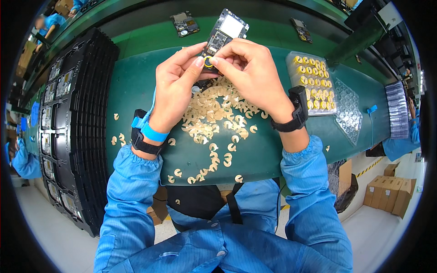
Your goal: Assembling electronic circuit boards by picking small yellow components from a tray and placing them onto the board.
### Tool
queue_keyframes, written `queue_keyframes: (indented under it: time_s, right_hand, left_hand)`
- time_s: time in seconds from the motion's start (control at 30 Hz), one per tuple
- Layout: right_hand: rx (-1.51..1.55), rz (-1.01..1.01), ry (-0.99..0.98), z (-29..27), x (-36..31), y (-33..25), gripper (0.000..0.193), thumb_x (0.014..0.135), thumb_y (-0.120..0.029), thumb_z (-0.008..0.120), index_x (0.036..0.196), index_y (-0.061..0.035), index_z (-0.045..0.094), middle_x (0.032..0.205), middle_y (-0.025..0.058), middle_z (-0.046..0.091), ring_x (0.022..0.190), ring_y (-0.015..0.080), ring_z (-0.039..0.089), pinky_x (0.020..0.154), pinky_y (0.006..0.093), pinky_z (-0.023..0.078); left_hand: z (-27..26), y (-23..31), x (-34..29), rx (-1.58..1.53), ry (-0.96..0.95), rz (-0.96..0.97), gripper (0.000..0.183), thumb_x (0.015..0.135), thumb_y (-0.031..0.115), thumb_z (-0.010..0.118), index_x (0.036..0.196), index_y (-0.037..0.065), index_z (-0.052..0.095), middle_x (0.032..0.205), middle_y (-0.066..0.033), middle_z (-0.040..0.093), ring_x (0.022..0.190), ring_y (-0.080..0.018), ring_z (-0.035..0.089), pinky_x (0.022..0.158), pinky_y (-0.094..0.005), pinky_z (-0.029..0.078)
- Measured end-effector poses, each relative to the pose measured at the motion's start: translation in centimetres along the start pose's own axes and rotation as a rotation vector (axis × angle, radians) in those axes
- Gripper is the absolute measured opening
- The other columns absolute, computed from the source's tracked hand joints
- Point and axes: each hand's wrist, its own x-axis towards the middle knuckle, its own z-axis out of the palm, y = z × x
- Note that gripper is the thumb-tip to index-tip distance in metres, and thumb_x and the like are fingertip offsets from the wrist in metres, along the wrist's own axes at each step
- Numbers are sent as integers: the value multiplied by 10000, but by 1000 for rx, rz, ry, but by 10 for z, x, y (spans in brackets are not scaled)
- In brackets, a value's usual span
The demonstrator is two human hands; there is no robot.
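Between both hands a black circuit board (220,40) is held up, tilted, above the green mat. My left hand (176,75) grips its lower left edge, thumb on the front beside a round, yellow-rimmed part (208,62). From the other side my right hand (248,66) is closed at the board's lower right, its thumb and finger pinching at that round part; whether a small piece sits between them is hidden. Beneath the hands lies a loose heap of small cream C-shaped pieces (209,113). Part of another circuit board (202,85) shows under the hands.
A tray of yellow-ringed round parts (314,84) stands right, beside a clear empty blister tray (348,111). Tall stacked black trays (77,127) with boards rise at left. Two more boards (185,23) (301,30) lie on the far ledge. Cartons (387,193) sit on the floor at right.
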Motion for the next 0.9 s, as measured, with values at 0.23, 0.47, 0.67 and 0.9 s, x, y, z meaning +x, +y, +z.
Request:
queue_keyframes:
  time_s: [0.23,0.47,0.67,0.9]
  right_hand:
    - [-61,-34,10,0,0,-7,142,852,-84,742,806,27,666,729,99,632,595,177,578,554,313,448]
    - [-141,-161,48,5,-2,-4,99,836,-57,735,813,3,660,742,113,609,627,257,615,559,358,466]
    - [-214,-310,113,8,-3,-2,76,826,-33,745,824,-8,673,777,121,619,655,305,630,578,395,495]
    - [-263,-389,185,13,-4,-3,46,827,-5,737,854,-19,702,794,106,632,669,288,640,572,371,501]
  left_hand:
    - [2,1,0,-19,18,24,358,1056,32,544,1391,-95,546,1207,-199,704,1069,-247,715,939,-377,623]
    - [5,4,-1,9,43,43,368,1035,-18,554,1394,-99,543,1219,-204,703,1082,-227,707,947,-358,619]
    - [7,6,-1,21,59,54,367,1037,-21,549,1396,-96,548,1228,-188,701,1091,-208,700,940,-339,621]
    - [8,9,-2,48,82,113,362,1047,-10,536,1400,-85,552,1243,-181,694,1087,-202,699,936,-336,622]
